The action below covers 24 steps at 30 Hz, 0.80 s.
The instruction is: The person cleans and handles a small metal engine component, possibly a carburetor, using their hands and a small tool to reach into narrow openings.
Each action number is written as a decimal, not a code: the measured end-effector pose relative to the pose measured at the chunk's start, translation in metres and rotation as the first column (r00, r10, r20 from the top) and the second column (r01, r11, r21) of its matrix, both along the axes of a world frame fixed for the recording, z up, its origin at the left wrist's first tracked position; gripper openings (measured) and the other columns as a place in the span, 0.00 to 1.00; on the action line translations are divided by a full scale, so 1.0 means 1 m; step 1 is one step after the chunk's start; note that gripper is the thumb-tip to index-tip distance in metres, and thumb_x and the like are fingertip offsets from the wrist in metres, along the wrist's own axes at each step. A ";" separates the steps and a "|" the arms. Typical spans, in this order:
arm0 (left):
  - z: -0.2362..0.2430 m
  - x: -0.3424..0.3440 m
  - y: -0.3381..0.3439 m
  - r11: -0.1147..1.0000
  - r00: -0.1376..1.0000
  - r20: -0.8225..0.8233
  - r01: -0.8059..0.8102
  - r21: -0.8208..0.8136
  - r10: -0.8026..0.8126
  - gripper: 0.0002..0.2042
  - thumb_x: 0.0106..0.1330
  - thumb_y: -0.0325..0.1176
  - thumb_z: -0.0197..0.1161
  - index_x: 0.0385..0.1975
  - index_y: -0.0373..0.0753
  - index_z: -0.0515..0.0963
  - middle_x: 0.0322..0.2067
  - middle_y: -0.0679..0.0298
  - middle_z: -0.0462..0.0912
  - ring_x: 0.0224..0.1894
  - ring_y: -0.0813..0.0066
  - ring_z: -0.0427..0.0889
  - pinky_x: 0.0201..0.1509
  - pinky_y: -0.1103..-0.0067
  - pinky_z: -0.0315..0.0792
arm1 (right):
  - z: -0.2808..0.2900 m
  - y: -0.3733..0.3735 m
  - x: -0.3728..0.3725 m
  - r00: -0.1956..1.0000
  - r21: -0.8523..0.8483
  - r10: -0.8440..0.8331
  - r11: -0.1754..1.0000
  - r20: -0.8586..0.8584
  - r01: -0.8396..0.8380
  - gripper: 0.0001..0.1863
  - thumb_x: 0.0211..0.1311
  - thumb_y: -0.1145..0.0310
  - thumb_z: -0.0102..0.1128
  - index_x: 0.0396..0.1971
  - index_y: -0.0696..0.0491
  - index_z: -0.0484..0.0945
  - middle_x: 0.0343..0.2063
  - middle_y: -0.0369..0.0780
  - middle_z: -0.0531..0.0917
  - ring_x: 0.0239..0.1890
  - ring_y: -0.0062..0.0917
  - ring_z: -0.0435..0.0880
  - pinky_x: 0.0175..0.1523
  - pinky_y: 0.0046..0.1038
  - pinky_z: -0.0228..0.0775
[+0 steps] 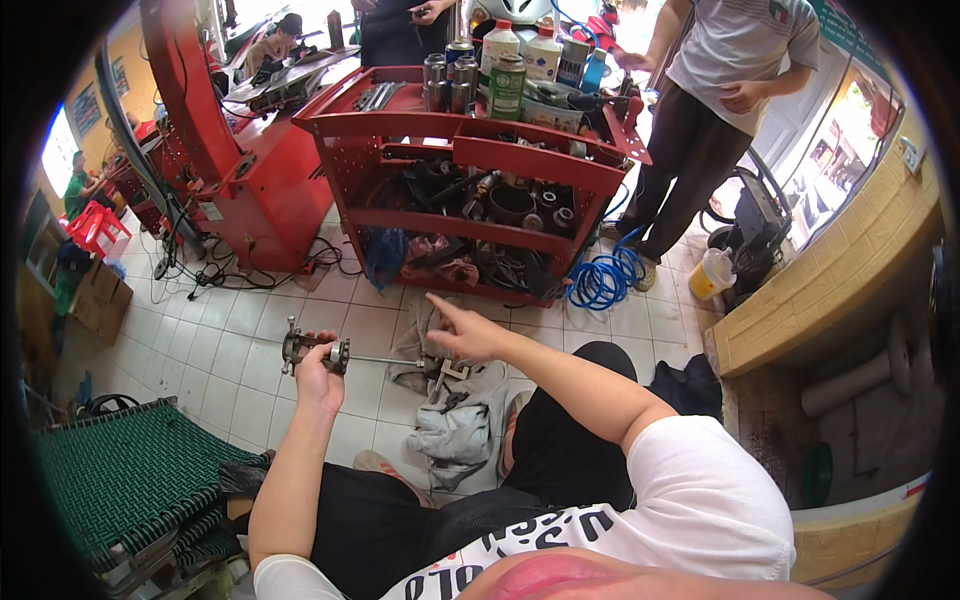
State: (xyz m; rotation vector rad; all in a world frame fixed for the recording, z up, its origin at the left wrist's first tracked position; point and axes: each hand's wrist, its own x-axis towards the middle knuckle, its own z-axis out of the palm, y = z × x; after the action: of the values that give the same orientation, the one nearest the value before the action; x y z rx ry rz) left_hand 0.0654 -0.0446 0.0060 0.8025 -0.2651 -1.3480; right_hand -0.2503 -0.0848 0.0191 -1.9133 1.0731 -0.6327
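Observation:
My left hand (316, 378) is closed around a dark metal machine part with round, notched ends (338, 356); its exact kind is unclear. From its right side a thin straight metal rod (388, 360) runs toward a small metal piece with a square-cornered, bracket-like shape (455, 371), which sits over a crumpled grey cloth (455, 435) on the floor. Above that cloth hovers my right hand (468, 335), its fingers stretched out and apart, with nothing seen in it. Whether the rod joins the bracket-like piece cannot be made out.
Ahead stands a red tool cart (400, 217) loaded with bottles, cans and parts. Beside it lies a coiled blue hose (605, 282), near a standing person (740, 60). A red machine (265, 215) is at far left, a green woven chair (130, 475) at near left.

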 end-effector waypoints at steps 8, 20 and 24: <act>-0.004 0.001 0.001 1.000 1.000 -0.004 0.000 0.001 0.000 0.21 0.60 0.12 0.55 0.50 0.42 0.67 0.45 0.61 0.76 0.50 0.68 0.78 0.60 0.72 0.74 | 0.004 0.006 -0.001 0.954 0.014 0.179 0.983 -0.242 -0.181 0.46 0.71 0.50 0.58 0.78 0.49 0.43 0.38 0.50 0.87 0.37 0.39 0.88 0.46 0.38 0.77; 0.001 0.015 0.006 0.998 0.997 0.054 0.049 -0.033 -0.047 0.15 0.58 0.17 0.59 0.41 0.46 0.73 0.38 0.64 0.80 0.46 0.70 0.80 0.52 0.72 0.76 | -0.010 0.004 0.029 0.943 0.238 0.308 0.932 -0.123 -0.273 0.25 0.72 0.56 0.59 0.60 0.56 0.76 0.39 0.44 0.88 0.34 0.24 0.87 0.40 0.30 0.78; -0.008 0.004 -0.002 0.996 0.995 -0.065 0.079 -0.044 -0.082 0.10 0.57 0.20 0.62 0.35 0.42 0.76 0.34 0.66 0.83 0.40 0.71 0.82 0.45 0.73 0.76 | -0.006 0.019 0.032 0.961 0.309 0.251 0.929 -0.113 -0.206 0.21 0.73 0.62 0.57 0.59 0.59 0.77 0.37 0.42 0.87 0.37 0.19 0.84 0.42 0.25 0.76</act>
State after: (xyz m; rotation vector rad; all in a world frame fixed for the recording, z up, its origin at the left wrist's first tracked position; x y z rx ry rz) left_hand 0.0698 -0.0462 -0.0019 0.7165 -0.2743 -1.4378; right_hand -0.2185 -0.0661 0.0133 -1.8068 0.9563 -0.1851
